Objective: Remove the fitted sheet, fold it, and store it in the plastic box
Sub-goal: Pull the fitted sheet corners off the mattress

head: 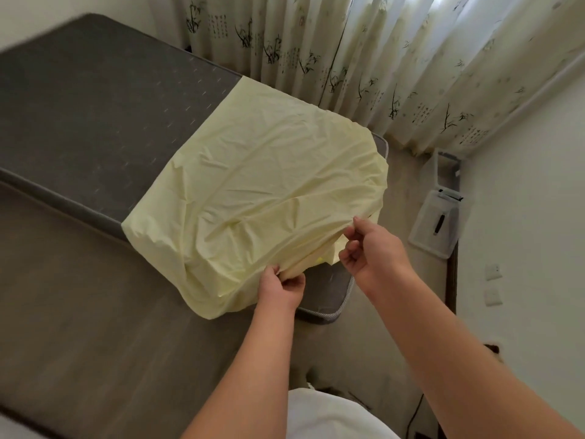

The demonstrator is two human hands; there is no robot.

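Both our left hand (281,285) and right hand (367,248) pinch the pale-yellow fitted cotton sheet's (253,179) near hem; it stretches toward eleven o'clock.

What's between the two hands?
In the head view, the sheet edge runs from left hand to right hand, with the mattress corner showing beneath.

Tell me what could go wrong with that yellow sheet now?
1. The left hand and right hand only pinch the sheet at its edge, so it might slip out.
2. The sheet drapes over the side of the mattress and could slide to the floor.
3. It is crumpled, so the fold may come out lumpy.
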